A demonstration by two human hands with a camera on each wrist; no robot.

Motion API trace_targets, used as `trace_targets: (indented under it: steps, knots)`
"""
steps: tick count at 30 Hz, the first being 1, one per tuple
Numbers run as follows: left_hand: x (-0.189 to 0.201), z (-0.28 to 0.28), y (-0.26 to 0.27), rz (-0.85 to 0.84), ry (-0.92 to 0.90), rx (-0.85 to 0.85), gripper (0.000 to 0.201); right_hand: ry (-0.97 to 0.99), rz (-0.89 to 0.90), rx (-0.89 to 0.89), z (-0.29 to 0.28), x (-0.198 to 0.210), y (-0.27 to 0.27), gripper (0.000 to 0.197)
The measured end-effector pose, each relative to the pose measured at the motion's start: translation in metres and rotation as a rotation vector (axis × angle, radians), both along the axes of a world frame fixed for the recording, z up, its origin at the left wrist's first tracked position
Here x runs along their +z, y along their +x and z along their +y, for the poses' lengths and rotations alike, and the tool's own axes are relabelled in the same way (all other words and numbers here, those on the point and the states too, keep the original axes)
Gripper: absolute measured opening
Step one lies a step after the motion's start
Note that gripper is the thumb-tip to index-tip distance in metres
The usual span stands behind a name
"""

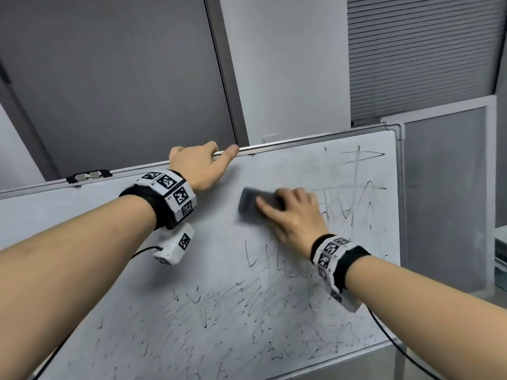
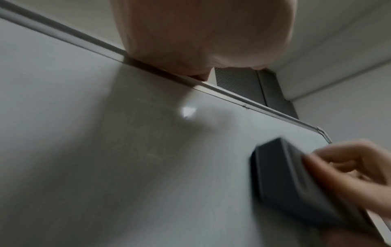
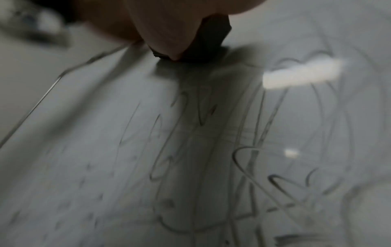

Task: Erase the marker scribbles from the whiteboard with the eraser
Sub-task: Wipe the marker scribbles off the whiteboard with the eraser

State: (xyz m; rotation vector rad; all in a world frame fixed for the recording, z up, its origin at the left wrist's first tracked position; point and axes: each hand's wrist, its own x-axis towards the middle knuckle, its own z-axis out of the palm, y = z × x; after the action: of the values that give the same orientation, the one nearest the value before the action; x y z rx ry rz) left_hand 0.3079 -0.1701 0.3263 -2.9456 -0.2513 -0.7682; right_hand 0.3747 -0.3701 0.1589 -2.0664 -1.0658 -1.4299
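A whiteboard (image 1: 115, 242) with a metal frame tilts across the head view, covered in black marker scribbles (image 1: 247, 311) over its lower and right parts. My right hand (image 1: 290, 212) grips a dark grey eraser (image 1: 251, 204) and presses it flat on the board's upper middle; the eraser is blurred. My left hand (image 1: 197, 165) holds the board's top edge (image 1: 301, 142), fingers curled over the frame and thumb along the front. In the left wrist view the eraser (image 2: 283, 180) sits under the right hand's fingers (image 2: 349, 167). In the right wrist view the eraser (image 3: 207, 43) shows below the palm, above scribbles (image 3: 243, 158).
A grey door or panel (image 1: 115, 78) and a white wall stand behind the board. Closed blinds (image 1: 422, 50) hang at the upper right. A framed grey partition (image 1: 444, 187) stands just right of the board. A black cable (image 1: 397, 344) runs from my right wrist past the board's lower right corner.
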Motion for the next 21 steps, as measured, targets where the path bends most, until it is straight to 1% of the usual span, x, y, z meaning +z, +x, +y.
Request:
trace_targets:
  steps: [1,3,4,6,8,9,11,13,14,16,18,20,21]
  knots:
    - [0.001,0.000,0.000,0.009,-0.011,0.019,0.085,-0.102,-0.023,0.011,0.002,0.000,-0.001,0.051]
    - [0.006,-0.005,0.004,-0.018,0.014,0.053,0.083,-0.153,-0.008,-0.012,0.002,0.008,0.000,0.050]
    - [0.009,-0.011,0.007,-0.057,0.041,0.034,0.084,-0.158,0.006,-0.026,-0.001,0.013,0.000,0.051]
    - [0.014,-0.031,0.017,-0.109,0.044,-0.102,0.080,-0.144,0.028,-0.037,-0.009,0.023,-0.002,0.052]
    - [0.017,-0.058,0.034,-0.072,-0.016,-0.262,0.078,-0.126,0.037,-0.059,-0.021,0.028,-0.002,0.054]
    - [0.018,-0.069,0.041,-0.026,-0.054,-0.286,0.082,-0.138,0.030,-0.061,-0.023,0.028,-0.002,0.054]
    - [0.016,-0.091,0.054,0.080,-0.095,-0.241,0.090,-0.176,0.002,-0.071,-0.030,0.024,-0.001,0.054]
    - [0.012,-0.101,0.060,0.162,-0.037,-0.154,0.093,-0.194,-0.025,-0.063,-0.033,0.024,0.000,0.055]
    - [0.012,-0.104,0.061,0.168,-0.002,-0.146,0.097,-0.173,-0.016,-0.067,-0.036,0.025,0.002,0.055]
    - [0.013,-0.104,0.059,0.159,0.020,-0.164,0.097,-0.009,0.058,-0.094,-0.047,0.029,0.013,0.055]
    - [0.013,-0.098,0.058,0.149,0.012,-0.175,0.084,0.252,0.183,-0.155,-0.068,0.029,0.032,0.056]
    - [0.012,-0.090,0.057,0.134,0.001,-0.189,0.078,0.519,0.354,-0.269,-0.094,0.029,0.052,0.058]
    - [0.011,-0.089,0.056,0.125,-0.002,-0.203,0.079,0.648,0.483,-0.343,-0.108,0.031,0.060,0.059]
